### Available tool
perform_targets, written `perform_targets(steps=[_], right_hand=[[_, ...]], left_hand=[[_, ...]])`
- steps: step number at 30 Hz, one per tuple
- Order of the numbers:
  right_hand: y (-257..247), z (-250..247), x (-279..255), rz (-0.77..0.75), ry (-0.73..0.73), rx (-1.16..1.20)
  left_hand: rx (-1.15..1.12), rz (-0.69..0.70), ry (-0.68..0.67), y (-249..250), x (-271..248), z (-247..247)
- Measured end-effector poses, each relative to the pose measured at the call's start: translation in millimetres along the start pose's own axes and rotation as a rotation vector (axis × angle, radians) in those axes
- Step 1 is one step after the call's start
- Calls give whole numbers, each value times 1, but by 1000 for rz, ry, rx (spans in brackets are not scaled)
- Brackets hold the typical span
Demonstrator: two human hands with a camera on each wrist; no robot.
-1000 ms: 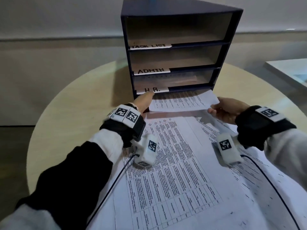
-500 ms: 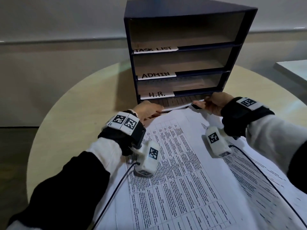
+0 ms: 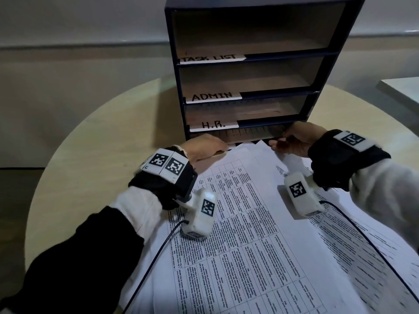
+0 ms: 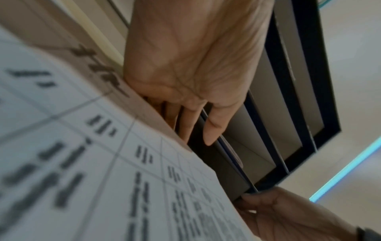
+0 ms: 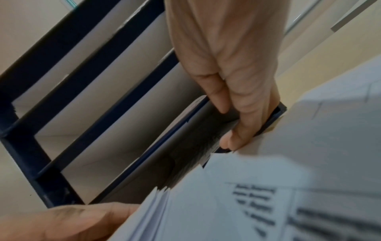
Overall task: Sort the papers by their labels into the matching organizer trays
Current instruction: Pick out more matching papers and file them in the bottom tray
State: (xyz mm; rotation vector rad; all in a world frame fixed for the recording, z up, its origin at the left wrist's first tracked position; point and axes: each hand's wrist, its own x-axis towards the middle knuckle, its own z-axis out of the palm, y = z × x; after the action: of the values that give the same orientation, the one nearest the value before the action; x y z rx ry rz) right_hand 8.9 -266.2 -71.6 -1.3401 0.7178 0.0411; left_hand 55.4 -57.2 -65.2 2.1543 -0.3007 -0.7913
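Both hands at the organizer's (image 3: 256, 64) bottom slot: left hand (image 3: 204, 148) fingers straight on a sheet (image 3: 247, 135); right hand (image 3: 297, 141) pinching it; loose papers (image 3: 249, 234) beneath the wrists.

Round table (image 3: 95, 141) with a pale wood top, lit unevenly — brighter at the far left rim, dull nearer. Behind it a plain light wall (image 3: 79, 21) with a grey horizontal rail (image 3: 79, 46) across it; below the rail the wall runs beige. Dark floor (image 3: 15, 223) shows past the table's left edge. At far right, the corner of a white surface (image 3: 403, 89) — well apart from the table. Room dim overall.
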Motion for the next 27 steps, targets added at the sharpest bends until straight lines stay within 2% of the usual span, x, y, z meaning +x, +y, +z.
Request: perform_targets(steps=[3,7,12,15,20,23,27], right_hand=[[1,-2,1,-10,8,-7],[1,1,3,-31,-15,-5],[2,-1,2,-31,43,3],[0,-5,-6,-57,62,39],[-6,-8,-33,-156,44,-183],[-5,-6,-61,-214,-53,-376],[6,4,-97,-228,-173,-611]], left_hand=[[88,2,-25,6,1,4],[130,-9,12,6,3,3],[149,-46,55,5,1,1],[198,-7,45,12,-8,1],[267,43,80,11,-29,-4],[223,88,117,7,-45,-5],[153,241,219,3,-66,-7]])
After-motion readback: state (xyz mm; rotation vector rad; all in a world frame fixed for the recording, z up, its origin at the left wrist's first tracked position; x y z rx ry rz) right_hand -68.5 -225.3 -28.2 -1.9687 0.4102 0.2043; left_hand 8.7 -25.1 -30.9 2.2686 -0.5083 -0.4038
